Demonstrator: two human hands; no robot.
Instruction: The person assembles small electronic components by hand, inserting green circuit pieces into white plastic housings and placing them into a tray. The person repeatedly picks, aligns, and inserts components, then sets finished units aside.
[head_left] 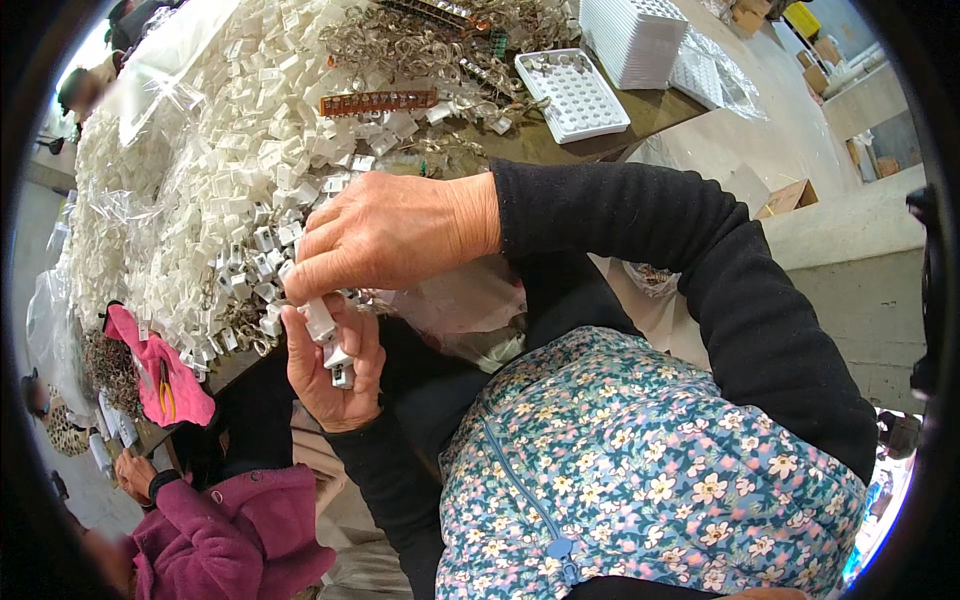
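Note:
My left hand is closed around a short row of small white box-shaped plastic pieces, lined up between thumb and fingers. Over the upper end of that row, my right hand reaches in from the right with its fingers pinched together at the top piece. Its fingertips are partly hidden behind the back of the hand. Just beyond both hands lie loose white pieces with metal parts, at the near edge of a big heap of white plastic pieces.
Metal clips lie tangled at the back, beside an orange-brown strip. A white tray with round pockets sits near stacked trays. At left are a pink cloth, pliers and a co-worker in a purple sleeve.

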